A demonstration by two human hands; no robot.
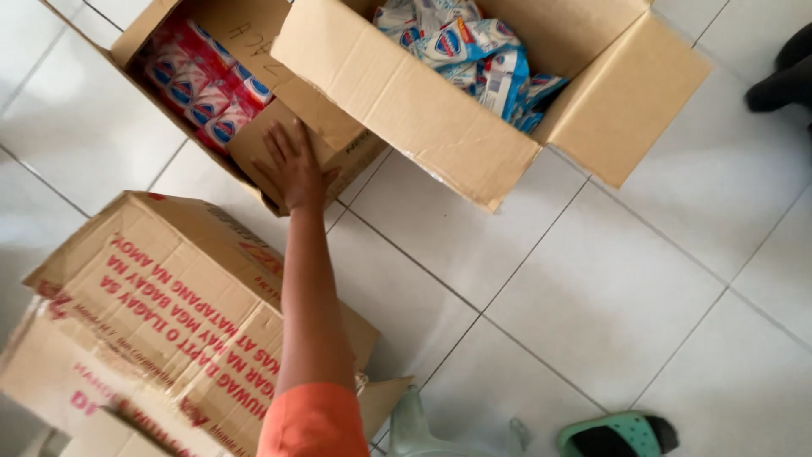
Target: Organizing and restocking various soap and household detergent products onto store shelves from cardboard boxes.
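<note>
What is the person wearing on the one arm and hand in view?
The one arm in view is bare from wrist to upper arm, where a short orange sleeve starts. The hand has no glove, ring, watch or bracelet visible. Which arm it is cannot be told.

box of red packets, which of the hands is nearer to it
Left. The left hand lies flat on the front flap of the box of red packets, touching it. The right hand is out of view.

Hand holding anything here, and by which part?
Nothing is gripped. The one hand in view lies flat, fingers spread, on the front flap of the open carton of red packs. Which hand cannot be told.
</note>
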